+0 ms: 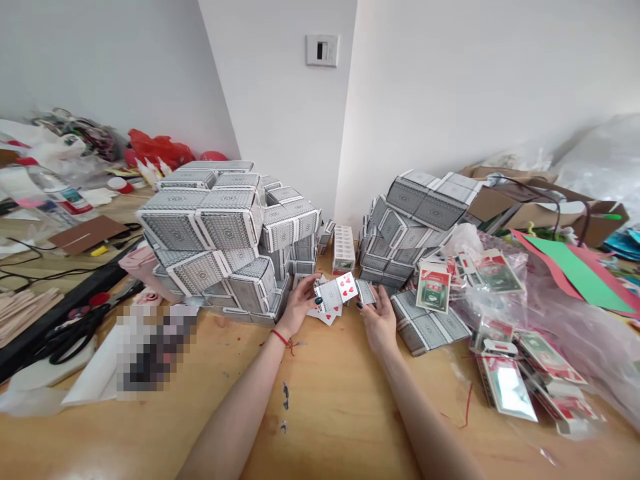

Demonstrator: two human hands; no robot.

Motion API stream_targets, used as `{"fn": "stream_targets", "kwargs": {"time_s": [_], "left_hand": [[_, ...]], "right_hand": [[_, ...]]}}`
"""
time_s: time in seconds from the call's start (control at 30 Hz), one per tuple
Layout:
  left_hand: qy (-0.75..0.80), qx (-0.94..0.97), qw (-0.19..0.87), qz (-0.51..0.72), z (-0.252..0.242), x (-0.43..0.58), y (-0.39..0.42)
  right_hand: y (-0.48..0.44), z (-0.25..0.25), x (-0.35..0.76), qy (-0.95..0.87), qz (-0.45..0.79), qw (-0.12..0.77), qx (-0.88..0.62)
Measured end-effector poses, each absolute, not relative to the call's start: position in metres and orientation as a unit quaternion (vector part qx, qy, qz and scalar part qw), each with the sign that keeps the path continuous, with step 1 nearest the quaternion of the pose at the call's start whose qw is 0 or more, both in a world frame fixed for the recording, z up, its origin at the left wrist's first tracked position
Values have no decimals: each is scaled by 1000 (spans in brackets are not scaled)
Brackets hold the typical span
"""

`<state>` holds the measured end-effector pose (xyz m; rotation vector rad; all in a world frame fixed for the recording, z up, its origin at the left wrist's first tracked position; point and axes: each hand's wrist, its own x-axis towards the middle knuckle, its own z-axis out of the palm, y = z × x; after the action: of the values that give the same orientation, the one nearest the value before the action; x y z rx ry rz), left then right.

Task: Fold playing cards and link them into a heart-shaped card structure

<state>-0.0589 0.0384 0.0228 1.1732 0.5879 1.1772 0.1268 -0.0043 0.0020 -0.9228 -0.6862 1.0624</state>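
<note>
My left hand is closed on a small fan of playing cards, some showing red hearts, others their grey patterned backs. My right hand pinches another grey-backed card just to the right of the fan. Both hands hover low over the wooden table, between two heaps of grey card packs. A red string bracelet circles my left wrist.
A big stack of grey card packs rises at left, a smaller one at right. Flat card boxes in clear plastic lie at right. Black scissors, cables and clutter sit at left. Cardboard and coloured paper sit at far right.
</note>
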Motion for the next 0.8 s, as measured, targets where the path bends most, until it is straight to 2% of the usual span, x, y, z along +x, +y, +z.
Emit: {"fn": "stream_targets", "kwargs": {"time_s": [0.17, 0.43, 0.8], "left_hand": [[254, 526, 629, 514, 24, -58, 37], [257, 533, 636, 495, 26, -56, 33], [264, 544, 626, 494, 26, -56, 35]], "right_hand": [[-2, 1, 131, -271, 532, 699, -394], [-3, 0, 131, -335, 486, 673, -446], [-3, 5, 134, -340, 473, 694, -423]]}}
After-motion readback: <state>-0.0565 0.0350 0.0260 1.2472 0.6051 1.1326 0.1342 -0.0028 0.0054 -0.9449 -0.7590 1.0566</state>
